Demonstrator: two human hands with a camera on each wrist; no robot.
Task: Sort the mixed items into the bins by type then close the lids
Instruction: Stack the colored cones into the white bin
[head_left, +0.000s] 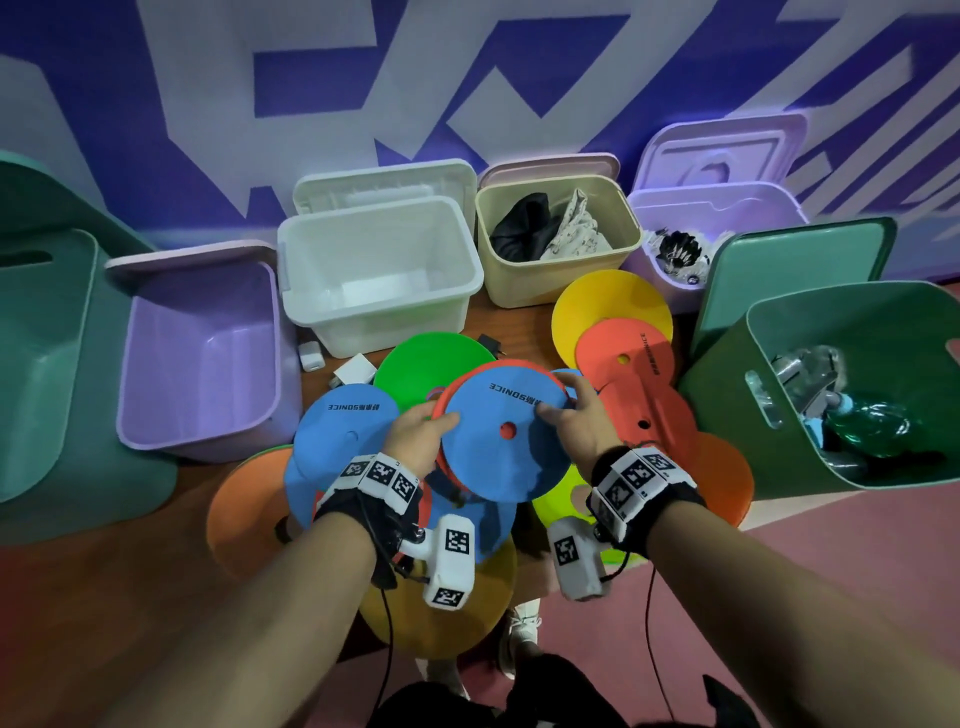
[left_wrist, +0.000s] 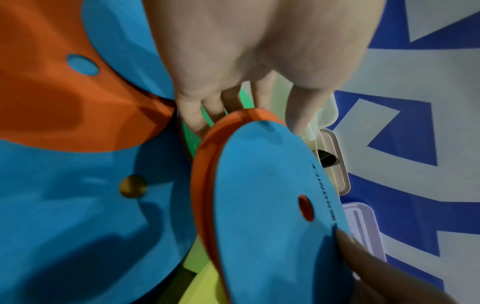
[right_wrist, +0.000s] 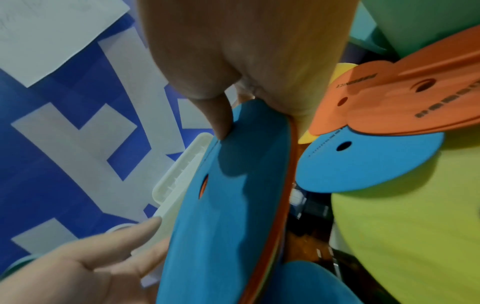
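I hold a stack of flat foam discs, a blue disc (head_left: 506, 441) on top of an orange disc (left_wrist: 205, 164), tilted above the pile. My left hand (head_left: 431, 423) pinches its left edge, thumb on the blue face and fingers (left_wrist: 192, 117) underneath. My right hand (head_left: 561, 405) grips the far right edge with its thumb (right_wrist: 222, 123) on top. More discs lie on the floor below: blue (head_left: 337, 431), green (head_left: 426, 364), yellow (head_left: 613, 306), red-orange (head_left: 623, 364), orange (head_left: 244, 509) and lime (right_wrist: 402, 236).
Open bins ring the pile: teal (head_left: 41, 364), purple (head_left: 197, 364), an empty white one (head_left: 363, 249), beige (head_left: 550, 280) with clothes, lilac (head_left: 727, 208) with shuttlecocks, green (head_left: 727, 395) with bottles. White chargers (head_left: 356, 370) and a black adapter (head_left: 488, 343) lie before the white bin.
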